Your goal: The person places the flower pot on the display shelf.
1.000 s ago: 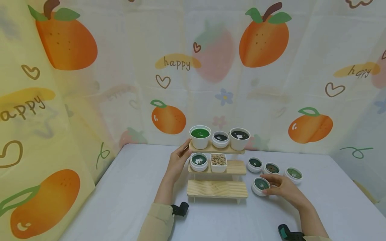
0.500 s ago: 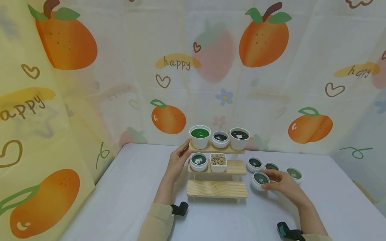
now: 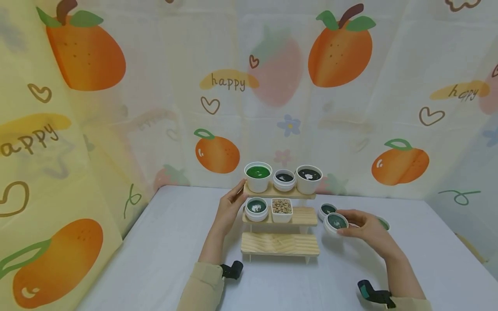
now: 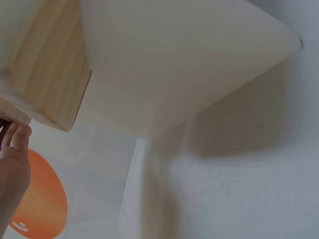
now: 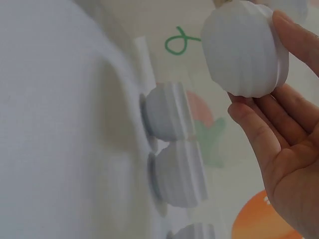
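Note:
My right hand (image 3: 367, 231) pinches a small white ribbed bowl (image 3: 336, 224) with dark green contents, thumb and fingers at its side. In the right wrist view this bowl (image 5: 244, 50) is clear of the table. At the left end of the top board of a three-tier wooden stand (image 3: 280, 244), my left hand (image 3: 229, 209) grips the edge. The left wrist view shows its fingers (image 4: 20, 137) against the wood. On the top tier are a cup of bright green (image 3: 258, 178), a small dark-filled bowl (image 3: 284, 180) and a larger dark-filled cup (image 3: 309, 180).
The middle tier bears a green-filled bowl (image 3: 256, 210) and a square dish of beige pieces (image 3: 282, 211). Right of the stand is another small bowl (image 3: 327, 211); a green one (image 3: 383, 223) shows partly behind my right hand. A fruit-printed cloth (image 3: 289, 86) hangs behind the white table (image 3: 155, 250).
My right hand has lifted the green-filled bowl off the table and moved it away from me, now overlapping the bowls behind. The left hand stays at the stand's top board.

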### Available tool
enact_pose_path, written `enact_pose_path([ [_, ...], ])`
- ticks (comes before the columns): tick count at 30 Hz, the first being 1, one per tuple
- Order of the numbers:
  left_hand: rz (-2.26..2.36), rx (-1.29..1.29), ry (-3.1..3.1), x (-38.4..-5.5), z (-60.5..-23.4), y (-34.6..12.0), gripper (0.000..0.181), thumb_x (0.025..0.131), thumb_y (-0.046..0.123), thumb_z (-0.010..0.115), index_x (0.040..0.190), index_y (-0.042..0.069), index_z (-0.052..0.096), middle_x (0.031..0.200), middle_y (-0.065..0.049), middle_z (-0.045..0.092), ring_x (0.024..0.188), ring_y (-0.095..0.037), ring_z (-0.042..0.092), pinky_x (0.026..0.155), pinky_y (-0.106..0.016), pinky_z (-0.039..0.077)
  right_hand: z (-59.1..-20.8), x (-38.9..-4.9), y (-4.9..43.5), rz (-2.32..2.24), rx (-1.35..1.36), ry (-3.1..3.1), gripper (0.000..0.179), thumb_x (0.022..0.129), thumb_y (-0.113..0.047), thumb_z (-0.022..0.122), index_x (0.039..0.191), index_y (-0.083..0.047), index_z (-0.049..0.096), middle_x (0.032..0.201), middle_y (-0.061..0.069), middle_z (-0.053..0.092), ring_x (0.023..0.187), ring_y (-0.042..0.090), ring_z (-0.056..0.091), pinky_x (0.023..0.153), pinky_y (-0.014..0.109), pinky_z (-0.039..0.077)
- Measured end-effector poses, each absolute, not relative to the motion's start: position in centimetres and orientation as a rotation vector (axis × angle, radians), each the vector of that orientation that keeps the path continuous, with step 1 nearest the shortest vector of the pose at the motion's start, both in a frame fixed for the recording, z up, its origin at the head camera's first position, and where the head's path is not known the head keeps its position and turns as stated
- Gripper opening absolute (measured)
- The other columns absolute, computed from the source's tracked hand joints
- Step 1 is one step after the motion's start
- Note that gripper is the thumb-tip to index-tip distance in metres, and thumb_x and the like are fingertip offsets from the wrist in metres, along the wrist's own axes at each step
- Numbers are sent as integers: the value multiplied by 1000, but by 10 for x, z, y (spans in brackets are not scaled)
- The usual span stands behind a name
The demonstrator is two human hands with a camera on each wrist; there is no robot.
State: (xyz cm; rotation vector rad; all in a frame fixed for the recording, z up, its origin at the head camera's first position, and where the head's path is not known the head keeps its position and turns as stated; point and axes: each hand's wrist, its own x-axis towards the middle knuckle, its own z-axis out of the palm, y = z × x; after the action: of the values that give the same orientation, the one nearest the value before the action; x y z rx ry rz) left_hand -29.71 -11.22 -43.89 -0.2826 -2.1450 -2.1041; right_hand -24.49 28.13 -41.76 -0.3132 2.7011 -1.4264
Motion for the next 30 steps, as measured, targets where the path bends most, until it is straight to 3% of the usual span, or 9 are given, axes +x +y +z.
enact_pose_path([
  [8,-2100,-271,-2150,-298,-440,-113,53,98,23,61,149,18,45,158,0,41,147,-24,41,123,-39,34,-403,-246,272,-1428,-294,2725,57,84,-31,78,134,-10,60,131,13,66,100,-6,60,82,17,55],
  [14,-2111,-283,-2140,-298,-440,-112,54,98,20,61,149,16,44,158,-1,42,147,-25,41,122,-39,33,-395,-247,264,-1439,-303,2727,57,84,-31,78,133,-8,60,130,15,66,98,-4,60,80,16,55],
  [19,-2110,-282,-2139,-297,-440,-112,53,98,22,61,149,17,45,158,-1,42,147,-25,41,122,-39,34,-389,-248,257,-1460,-328,2724,56,84,-29,79,132,-7,61,127,7,68,101,-7,60,83,12,53],
  [23,-2110,-282,-2137,-297,-439,-113,53,98,21,61,149,18,45,158,0,42,147,-24,41,123,-38,34,-387,-251,250,-1506,-366,2685,56,83,-26,80,132,-5,61,123,2,69,100,-2,60,79,18,57],
  [30,-2116,-278,-2140,-296,-438,-113,53,99,21,60,149,16,44,158,-1,42,147,-24,41,123,-37,33,-388,-257,240,-1486,-391,2730,55,81,-28,81,129,-7,63,128,9,68,114,6,61,92,11,50],
])
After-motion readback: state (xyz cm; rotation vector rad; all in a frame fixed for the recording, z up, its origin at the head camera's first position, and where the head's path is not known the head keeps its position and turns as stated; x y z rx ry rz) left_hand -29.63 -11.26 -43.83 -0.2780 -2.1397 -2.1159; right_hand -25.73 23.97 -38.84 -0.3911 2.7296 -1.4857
